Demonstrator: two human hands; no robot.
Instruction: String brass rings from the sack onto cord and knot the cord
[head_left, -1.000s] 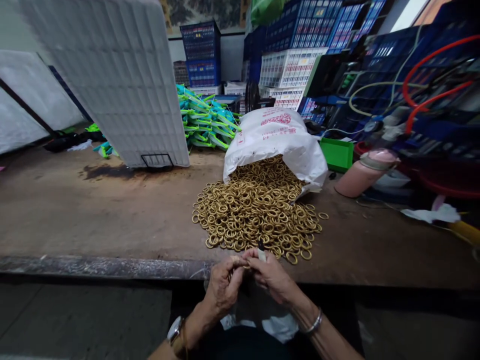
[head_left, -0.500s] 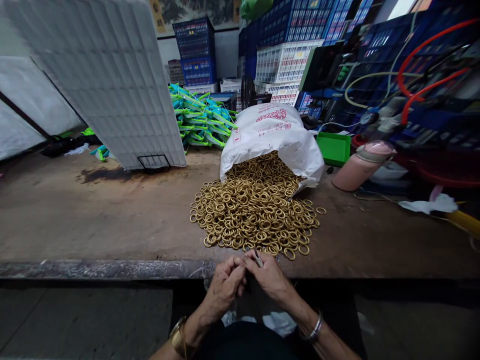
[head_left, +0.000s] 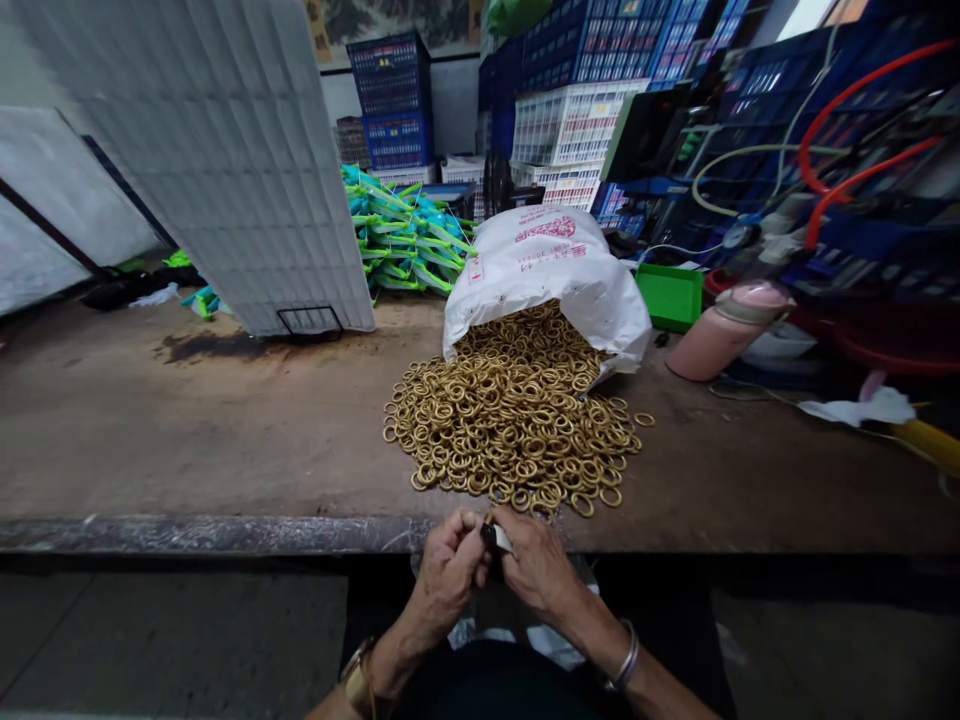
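Note:
Close together at the table's front edge, my left hand (head_left: 448, 565) and my right hand (head_left: 536, 560) are both closed, fingertips nearly meeting. A small tool with a pale, flat blade-like part and a dark end (head_left: 498, 538) lies in my right hand. Between the fingertips shows a bit of a gold-coloured ring (head_left: 489, 519), pinched by my left fingers as far as I can see; most of it is hidden. Just beyond the hands spreads a heap of gold-coloured rings (head_left: 502, 430). They spill from the open mouth of a white woven sack (head_left: 536, 255) lying on its side.
The wooden table (head_left: 187, 440) bears a tall white ribbed panel (head_left: 225, 180) at left and a pile of green and blue pieces (head_left: 409, 235) behind. At right are a green tray (head_left: 669, 297), a pink bottle (head_left: 724, 335) and red hoses (head_left: 814, 130). Crates (head_left: 562, 120) are stacked behind.
The tool in my right hand has turned, so its pale side and dark end now show between the hands. A gold-coloured bit now shows at the fingertips.

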